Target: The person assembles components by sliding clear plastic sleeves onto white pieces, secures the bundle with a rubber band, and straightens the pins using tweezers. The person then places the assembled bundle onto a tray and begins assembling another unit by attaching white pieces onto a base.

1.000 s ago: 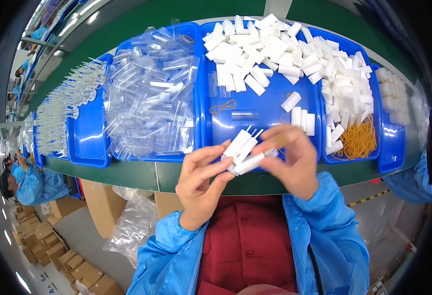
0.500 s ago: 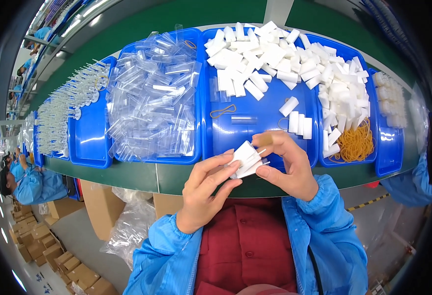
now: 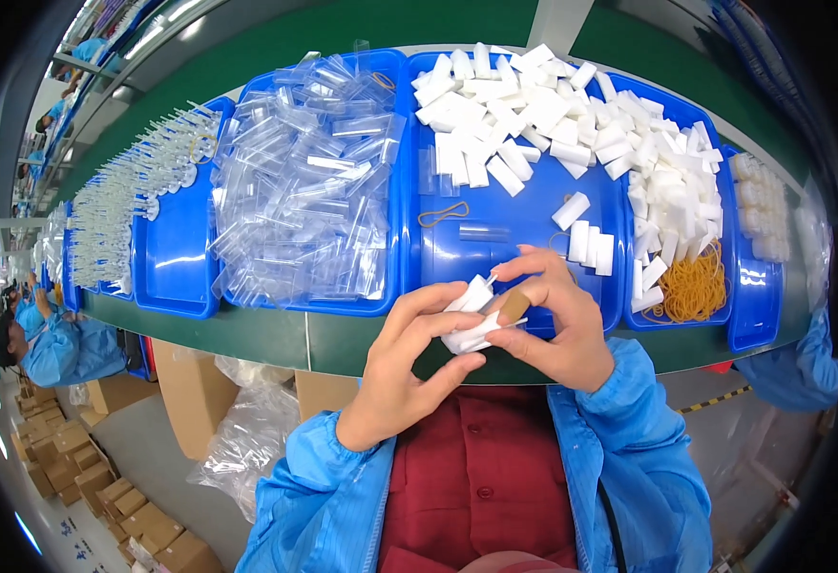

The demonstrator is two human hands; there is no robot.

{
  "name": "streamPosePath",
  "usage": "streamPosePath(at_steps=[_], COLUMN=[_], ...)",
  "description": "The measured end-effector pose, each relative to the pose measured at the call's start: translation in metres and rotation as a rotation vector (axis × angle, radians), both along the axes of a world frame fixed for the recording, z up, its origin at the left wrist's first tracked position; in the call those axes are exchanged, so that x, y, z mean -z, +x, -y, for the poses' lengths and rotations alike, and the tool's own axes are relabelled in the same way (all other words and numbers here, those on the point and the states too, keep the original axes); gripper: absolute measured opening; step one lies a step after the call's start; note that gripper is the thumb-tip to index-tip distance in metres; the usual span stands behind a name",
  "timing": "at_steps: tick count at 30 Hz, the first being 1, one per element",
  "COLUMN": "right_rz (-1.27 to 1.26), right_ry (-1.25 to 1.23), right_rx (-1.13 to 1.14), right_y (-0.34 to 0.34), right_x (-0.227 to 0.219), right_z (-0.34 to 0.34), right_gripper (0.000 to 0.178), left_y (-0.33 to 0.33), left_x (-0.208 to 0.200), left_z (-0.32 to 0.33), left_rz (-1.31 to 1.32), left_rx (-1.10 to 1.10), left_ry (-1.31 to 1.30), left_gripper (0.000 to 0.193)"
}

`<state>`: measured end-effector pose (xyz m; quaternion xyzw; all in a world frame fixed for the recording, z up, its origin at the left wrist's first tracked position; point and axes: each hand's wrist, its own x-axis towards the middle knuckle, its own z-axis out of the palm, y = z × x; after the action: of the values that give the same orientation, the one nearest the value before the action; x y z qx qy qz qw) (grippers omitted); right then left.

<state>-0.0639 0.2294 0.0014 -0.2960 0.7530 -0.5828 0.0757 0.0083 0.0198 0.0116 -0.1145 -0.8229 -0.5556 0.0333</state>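
My left hand (image 3: 402, 358) is closed around a small bundle of white blocks (image 3: 470, 336), held over the near edge of the blue tray in the middle. Thin white rods stick out of its right side. My right hand (image 3: 564, 329), with a tan bandage (image 3: 513, 307) round one finger, grips the bundle at that end, the thumb below and the fingertips at a rod. Part of the bundle is hidden by my fingers. Beyond it in the tray lie a short row of white blocks (image 3: 591, 246), a clear tube (image 3: 484, 233) and a loose rubber band (image 3: 443, 214).
Clear plastic sleeves (image 3: 304, 181) fill the tray on the left. Further left are white stemmed pieces (image 3: 118, 224). White blocks (image 3: 510, 100) pile up at the back, and rubber bands (image 3: 694, 285) lie heaped on the right. Cardboard boxes (image 3: 190, 396) stand below the green table.
My right index and other fingers have shifted over the bundle's right end, the bandaged finger now bent lower against it. The bundle has turned slightly in my left hand.
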Motion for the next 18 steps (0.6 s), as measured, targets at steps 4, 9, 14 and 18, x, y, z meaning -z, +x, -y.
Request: streamPosePath(at_steps=[4, 9, 14, 18], right_rz=[-0.045, -0.458, -0.686, -0.396], right_ry=[0.069, 0.393, 0.786, 0.613], right_rx=[-0.101, 0.126, 0.006, 0.042], right_y=[-0.007, -0.047, -0.046, -0.043], right_x=[-0.003, -0.006, 0.006, -0.005], right_z=[0.001, 0.014, 0.031, 0.029], right_gripper=[0.018, 0.016, 0.036, 0.039], left_y=[0.005, 0.006, 0.004, 0.005], left_x=[0.013, 0.017, 0.016, 0.014], left_z=[0.001, 0.002, 0.003, 0.006], left_rz=[0.142, 0.17, 0.123, 0.174], left_rx=[-0.071, -0.193, -0.194, -0.234], left_ry=[0.192, 0.468, 0.509, 0.59], left_gripper=[0.034, 0.026, 0.026, 0.027])
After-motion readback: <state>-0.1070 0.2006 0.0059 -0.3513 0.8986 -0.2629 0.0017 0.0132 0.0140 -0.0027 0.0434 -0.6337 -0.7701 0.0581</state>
